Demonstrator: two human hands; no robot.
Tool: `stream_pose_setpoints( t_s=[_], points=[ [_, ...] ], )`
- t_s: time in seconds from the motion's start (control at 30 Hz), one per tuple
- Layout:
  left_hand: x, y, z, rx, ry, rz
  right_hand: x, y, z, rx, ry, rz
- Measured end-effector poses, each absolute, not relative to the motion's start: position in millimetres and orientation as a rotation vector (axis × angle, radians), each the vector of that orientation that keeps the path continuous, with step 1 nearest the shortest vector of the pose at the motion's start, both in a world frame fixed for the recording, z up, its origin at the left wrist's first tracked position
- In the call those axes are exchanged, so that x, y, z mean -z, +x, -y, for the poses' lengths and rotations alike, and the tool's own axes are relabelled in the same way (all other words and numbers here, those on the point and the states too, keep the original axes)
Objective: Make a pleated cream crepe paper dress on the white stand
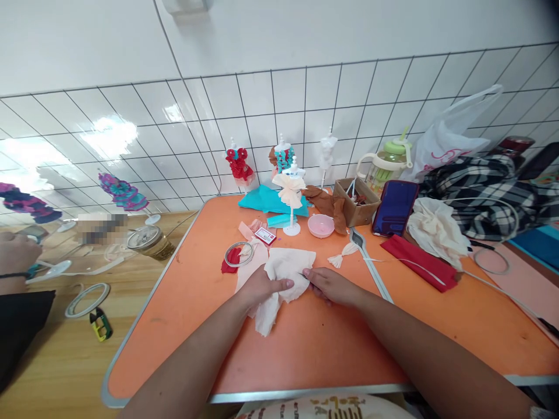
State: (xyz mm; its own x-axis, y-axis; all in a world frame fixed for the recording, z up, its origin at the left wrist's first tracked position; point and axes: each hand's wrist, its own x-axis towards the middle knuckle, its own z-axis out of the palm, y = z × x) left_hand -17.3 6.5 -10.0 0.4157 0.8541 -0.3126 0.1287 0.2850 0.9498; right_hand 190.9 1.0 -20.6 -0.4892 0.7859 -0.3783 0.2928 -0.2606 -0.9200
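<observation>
A crumpled piece of cream cloth hangs between my two hands over the orange table. My left hand is closed on its lower left part, the thumb lying on top. At the cloth's right edge, my right hand pinches it between thumb and fingers. A paler pink cloth lies flat behind my left hand. Just beyond the cloth stands a small white mannequin with a cream ruffle around it. A tape ring rests on red fabric to the left.
The orange table holds a pink bowl, a cardboard box, scissors, a propped phone and folded red cloth. More dressed mannequins stand by the wall. Another person's hand is at the far left, near a lidded jar.
</observation>
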Motion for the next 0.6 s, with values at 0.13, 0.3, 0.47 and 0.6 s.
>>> stream_pose_setpoints(
  t_s=[0.13, 0.3, 0.47, 0.6],
  points=[
    [9.4, -18.2, -7.0, -0.616, 1.219, -1.057, 21.9, 191.5, -0.5, -1.799, -1.325, 1.625],
    [8.1, -17.0, -6.4, -0.618, 1.231, -1.055, 18.8, 189.9, 2.4, -1.809, -1.285, 1.628],
    [7.7, -14.3, -4.1, -0.609, 1.226, -1.044, 18.8, 188.3, 2.6, -1.777, -1.296, 1.638],
    [8.0, -13.9, -3.1, -0.569, 1.255, -1.091, 24.6, 187.8, 0.4, -1.738, -1.294, 1.703]
  ],
)
